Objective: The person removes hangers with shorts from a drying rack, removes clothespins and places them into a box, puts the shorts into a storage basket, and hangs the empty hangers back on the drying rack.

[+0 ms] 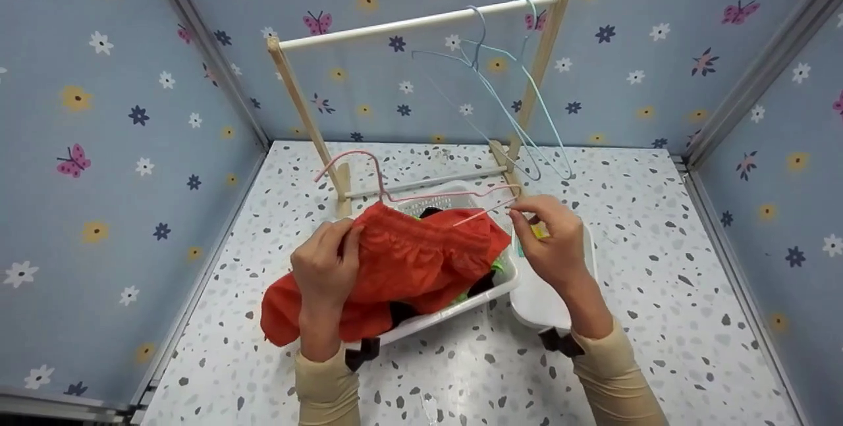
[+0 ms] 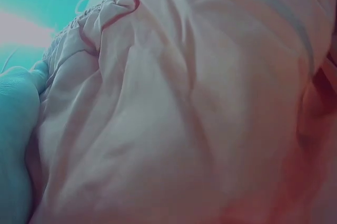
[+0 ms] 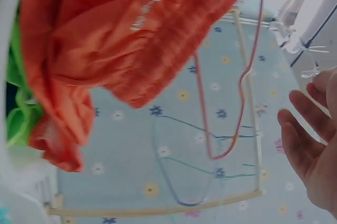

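Orange-red shorts [image 1: 408, 261] with a gathered elastic waistband hang over a white basket [image 1: 454, 309]. A pink wire hanger [image 1: 380, 179] goes into the waistband at its left end, and its right end sticks out above the cloth. My left hand [image 1: 326, 261] pinches the waistband's left corner, thumb on the near side; in the left wrist view the pale-looking cloth [image 2: 158, 98] fills most of the frame. My right hand [image 1: 553, 235] is beside the hanger's free end, its fingers bent loosely. The right wrist view shows these fingers [image 3: 292, 124] apart from the hanger [image 3: 202, 103].
Behind the basket stands a wooden rack with a white rail [image 1: 395, 27]. Two bluish hangers [image 1: 483, 27] hang on its right part. Black and bright green clothes [image 3: 18, 124] lie in the basket. A white tray [image 1: 540, 304] sits right of it, under my right forearm.
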The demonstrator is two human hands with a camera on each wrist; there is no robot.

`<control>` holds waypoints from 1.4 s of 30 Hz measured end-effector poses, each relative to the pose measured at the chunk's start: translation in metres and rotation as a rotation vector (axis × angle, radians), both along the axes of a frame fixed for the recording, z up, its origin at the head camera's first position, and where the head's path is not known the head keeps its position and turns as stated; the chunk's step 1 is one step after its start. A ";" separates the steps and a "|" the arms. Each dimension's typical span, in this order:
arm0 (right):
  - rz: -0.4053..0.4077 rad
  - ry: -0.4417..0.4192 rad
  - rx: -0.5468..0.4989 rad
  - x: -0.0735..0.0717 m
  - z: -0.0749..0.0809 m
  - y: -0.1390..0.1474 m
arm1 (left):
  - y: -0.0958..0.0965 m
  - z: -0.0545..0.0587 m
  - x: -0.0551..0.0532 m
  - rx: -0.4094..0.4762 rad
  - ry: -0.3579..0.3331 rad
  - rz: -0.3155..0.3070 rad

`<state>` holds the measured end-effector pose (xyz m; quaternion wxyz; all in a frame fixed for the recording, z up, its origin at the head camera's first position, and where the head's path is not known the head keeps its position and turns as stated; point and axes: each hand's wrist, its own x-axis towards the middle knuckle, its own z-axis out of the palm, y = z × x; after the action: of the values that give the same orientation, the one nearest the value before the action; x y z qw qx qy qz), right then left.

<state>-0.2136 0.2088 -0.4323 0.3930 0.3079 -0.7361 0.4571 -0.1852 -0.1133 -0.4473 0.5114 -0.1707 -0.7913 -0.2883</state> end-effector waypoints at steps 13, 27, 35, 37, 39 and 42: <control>-0.142 -0.066 0.106 -0.001 0.009 0.027 | 0.038 0.026 -0.022 -0.030 0.019 -0.202; -0.270 0.044 -0.071 0.009 0.010 0.066 | 0.081 0.038 -0.051 0.004 -0.001 -0.470; -0.332 0.207 -0.192 0.019 0.020 0.062 | 0.087 0.026 -0.067 0.047 -0.122 -0.518; -0.345 0.223 -0.188 0.017 0.018 0.064 | 0.085 0.021 -0.070 0.058 -0.163 -0.503; -0.355 0.231 -0.185 0.017 0.014 0.066 | 0.083 0.018 -0.071 0.068 -0.208 -0.489; -0.365 0.226 -0.171 0.016 0.007 0.069 | 0.077 0.013 -0.073 0.071 -0.283 -0.461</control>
<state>-0.1980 0.2783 -0.4256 0.5737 0.1844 -0.6896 0.4017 -0.2578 -0.0366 -0.4344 0.3222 -0.2863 -0.7845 -0.4458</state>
